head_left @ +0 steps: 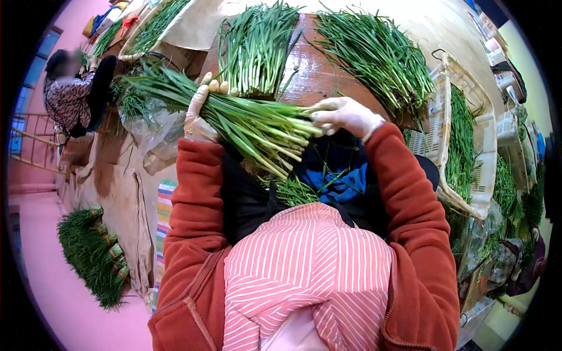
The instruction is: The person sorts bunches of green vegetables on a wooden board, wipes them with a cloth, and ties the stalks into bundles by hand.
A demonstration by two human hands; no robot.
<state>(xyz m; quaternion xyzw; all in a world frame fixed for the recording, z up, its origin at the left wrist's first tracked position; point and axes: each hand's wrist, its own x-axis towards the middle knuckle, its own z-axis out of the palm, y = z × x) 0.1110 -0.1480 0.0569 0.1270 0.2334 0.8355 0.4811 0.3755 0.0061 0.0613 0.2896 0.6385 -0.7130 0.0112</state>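
My left hand (202, 120), in a white glove, is wrapped around a thick bunch of garlic chives (252, 120). The leaves point to the upper left and the pale stem ends fan out to the right above my lap. At those stem ends my gloved right hand (346, 117) has its fingers pinched together on a stem of the bunch; the fingertips are partly hidden. Beyond my hands, a pile of chives (257, 52) lies on the brown wooden board (319, 76), with a larger pile of chives (377, 61) to its right.
To my right stands a cream plastic crate (483, 152) holding chives. Tied bundles (93, 257) lie on the floor at left, near a cloth sheet (120, 205). Another person (76, 93) sits at the upper left. Loose trimmings (293, 192) and blue cloth (345, 184) are on my lap.
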